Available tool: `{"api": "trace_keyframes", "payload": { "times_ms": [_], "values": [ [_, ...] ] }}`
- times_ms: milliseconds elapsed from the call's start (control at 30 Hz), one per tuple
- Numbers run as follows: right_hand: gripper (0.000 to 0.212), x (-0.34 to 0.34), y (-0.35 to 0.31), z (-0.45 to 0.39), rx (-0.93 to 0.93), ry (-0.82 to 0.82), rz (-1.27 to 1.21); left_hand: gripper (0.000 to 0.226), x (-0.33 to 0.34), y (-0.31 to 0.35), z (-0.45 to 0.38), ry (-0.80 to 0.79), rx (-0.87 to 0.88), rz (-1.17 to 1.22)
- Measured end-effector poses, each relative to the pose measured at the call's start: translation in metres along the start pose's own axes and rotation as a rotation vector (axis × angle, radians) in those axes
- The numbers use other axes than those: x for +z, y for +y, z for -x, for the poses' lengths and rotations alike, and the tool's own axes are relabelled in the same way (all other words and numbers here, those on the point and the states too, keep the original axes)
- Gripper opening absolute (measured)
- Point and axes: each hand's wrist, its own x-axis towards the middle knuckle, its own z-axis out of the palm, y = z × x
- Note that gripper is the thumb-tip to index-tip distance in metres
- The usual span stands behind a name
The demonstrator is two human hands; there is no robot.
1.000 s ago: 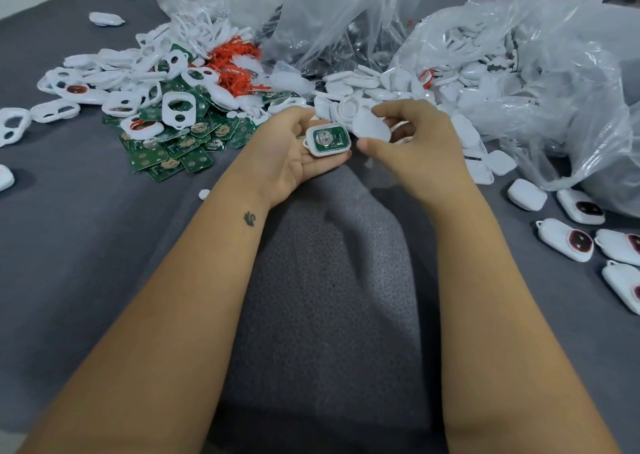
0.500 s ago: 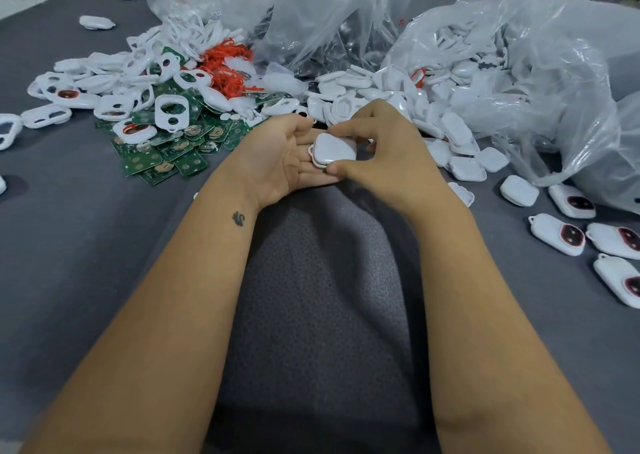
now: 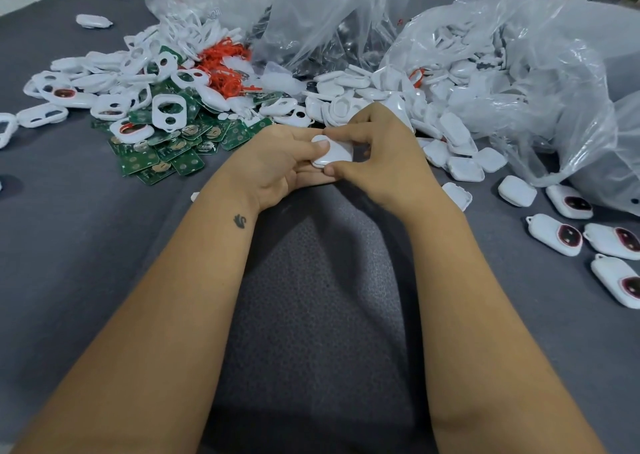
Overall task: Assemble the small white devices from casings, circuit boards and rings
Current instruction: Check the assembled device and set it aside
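Two hands meet at the middle of our view over the grey counter (image 3: 86, 246), both forearms reaching straight forward. Our left hand (image 3: 277, 166) lies palm up beneath a white casing (image 3: 334, 153), its thumb pressed on the casing's top. Our right hand (image 3: 384, 163) curls over from the other side, forefinger along the far edge and thumb at the near edge, pinching it. Green boards (image 3: 173, 156) lie well to the left; finished devices (image 3: 554, 234) sit far right, near the plastic bags (image 3: 519, 73).
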Motion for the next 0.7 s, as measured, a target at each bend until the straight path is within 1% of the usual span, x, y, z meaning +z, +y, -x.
{"api": "trace_keyframes", "payload": {
  "times_ms": [67, 133, 167, 233, 267, 333, 400, 533, 633, 700],
  "values": [
    [0.050, 0.003, 0.001, 0.001, 0.027, 0.013, -0.048, 0.023, 0.002, 0.000, 0.000, 0.016, 0.011, 0.015],
    [0.048, 0.007, 0.003, 0.000, 0.121, 0.058, -0.226, 0.026, 0.004, -0.001, -0.001, 0.042, 0.019, 0.057],
    [0.041, 0.009, 0.004, -0.002, 0.190, 0.091, -0.334, 0.027, 0.004, -0.001, -0.002, 0.058, 0.024, 0.077],
    [0.017, 0.010, 0.006, -0.004, 0.313, 0.142, -0.497, 0.027, 0.006, -0.001, -0.003, 0.086, 0.033, 0.099],
    [0.013, 0.011, 0.007, -0.004, 0.346, 0.143, -0.532, 0.025, 0.007, -0.002, -0.003, 0.095, 0.037, 0.113],
    [0.017, 0.013, 0.011, -0.003, 0.356, 0.103, -0.549, 0.021, 0.007, -0.002, -0.004, 0.102, 0.045, 0.148],
    [0.012, 0.016, 0.010, -0.002, 0.337, 0.088, -0.566, 0.020, 0.008, -0.003, -0.005, 0.110, 0.052, 0.168],
    [0.005, 0.020, 0.008, -0.002, 0.345, 0.142, -0.616, 0.019, 0.007, -0.004, -0.007, 0.145, 0.088, 0.133],
    [0.005, 0.021, 0.008, -0.002, 0.367, 0.125, -0.620, 0.018, 0.008, -0.005, -0.006, 0.147, 0.115, 0.015],
    [0.015, 0.020, 0.008, -0.002, 0.383, 0.097, -0.612, 0.018, 0.008, -0.006, -0.005, 0.144, 0.133, -0.124]
  ]
}}
